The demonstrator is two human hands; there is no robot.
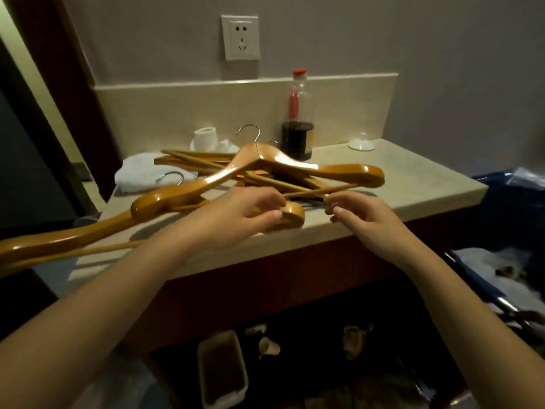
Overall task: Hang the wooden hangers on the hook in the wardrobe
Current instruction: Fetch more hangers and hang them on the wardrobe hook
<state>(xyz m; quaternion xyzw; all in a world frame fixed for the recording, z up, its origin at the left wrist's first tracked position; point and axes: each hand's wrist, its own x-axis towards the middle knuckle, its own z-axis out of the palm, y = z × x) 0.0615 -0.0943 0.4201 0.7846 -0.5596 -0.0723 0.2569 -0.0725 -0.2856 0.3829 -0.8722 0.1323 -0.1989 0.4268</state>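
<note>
Several glossy wooden hangers lie in a tangled pile on the beige counter [413,184]. The top hanger [265,160] points its metal hook [250,131] toward the wall. A lower hanger [73,234] sticks out over the counter's left edge and out of frame. My left hand [236,219] has its fingers and thumb curled round that hanger's rounded right end. My right hand [362,216] pinches the tip of a thin crossbar [309,192] with its fingertips. No wardrobe or wardrobe hook is in view.
A dark sauce bottle [298,137] with a red cap stands behind the pile. A white towel [138,172], a white cup [205,138] and a small white lid [361,144] also sit on the counter. A blue bag [501,202] is to the right. A bin [222,370] stands below.
</note>
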